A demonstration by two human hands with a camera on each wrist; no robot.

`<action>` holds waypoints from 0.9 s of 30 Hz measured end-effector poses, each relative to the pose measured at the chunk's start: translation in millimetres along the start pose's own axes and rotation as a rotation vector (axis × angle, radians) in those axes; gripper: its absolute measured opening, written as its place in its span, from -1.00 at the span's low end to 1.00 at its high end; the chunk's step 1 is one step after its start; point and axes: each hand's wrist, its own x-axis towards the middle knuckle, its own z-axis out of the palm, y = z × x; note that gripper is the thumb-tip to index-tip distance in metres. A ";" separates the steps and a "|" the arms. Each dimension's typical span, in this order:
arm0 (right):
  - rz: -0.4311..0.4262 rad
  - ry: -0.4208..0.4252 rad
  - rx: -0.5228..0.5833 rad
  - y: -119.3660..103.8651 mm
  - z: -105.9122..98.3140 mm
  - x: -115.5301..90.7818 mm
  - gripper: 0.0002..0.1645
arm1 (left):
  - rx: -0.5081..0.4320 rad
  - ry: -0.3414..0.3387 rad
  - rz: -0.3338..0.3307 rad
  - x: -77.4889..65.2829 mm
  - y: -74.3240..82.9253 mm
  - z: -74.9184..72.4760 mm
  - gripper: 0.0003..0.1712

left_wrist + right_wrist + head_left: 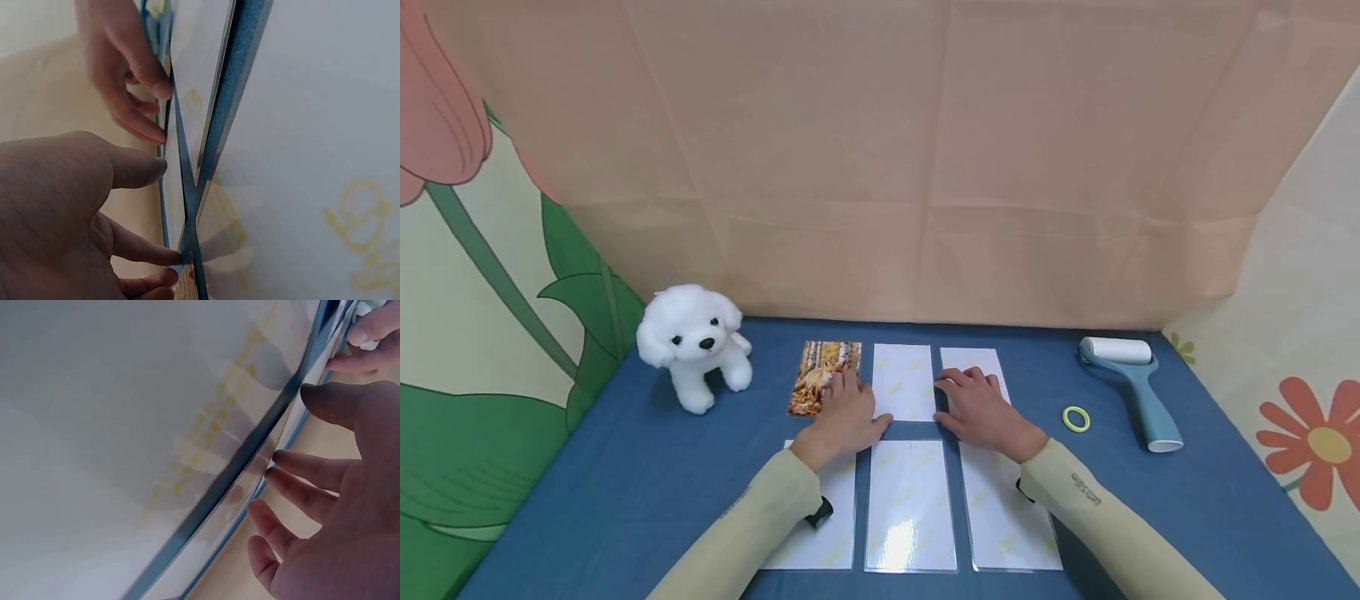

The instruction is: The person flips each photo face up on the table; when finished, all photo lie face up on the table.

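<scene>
Flat cards lie in two rows of three on the blue cloth. The back-left card [811,375] shows a colourful autumn-like picture; the back-middle card [901,379] and back-right card [972,360] show white backs with faint yellow marks. My left hand [845,421] rests at the picture card's right side, its fingers over that card and its thumb toward the back-middle card. My right hand [985,412] lies over the back-right card, thumb and a finger reaching the gap beside the back-middle card. Neither hand grips anything visible; both hands' fingers look relaxed.
Nearer me lie the front-left card [835,525], front-middle card [910,492] and front-right card [1011,525], white side up. A white plush dog [700,342] stands left. On the right are a yellow-green tape roll [1066,417] and a blue-handled lint roller [1150,408].
</scene>
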 end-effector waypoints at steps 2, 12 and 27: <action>0.005 -0.009 -0.010 -0.6 -0.4 1.6 -0.37 | -0.005 -0.007 -0.006 1.0 1.0 -0.5 -0.33; 0.016 -0.049 -0.020 -3.1 -2.4 4.3 -0.39 | -0.073 -0.028 -0.021 3.1 3.6 -2.3 -0.40; -0.013 -0.041 0.018 -3.5 -2.9 5.2 -0.43 | -0.282 0.014 -0.078 3.3 5.9 -17.9 -0.37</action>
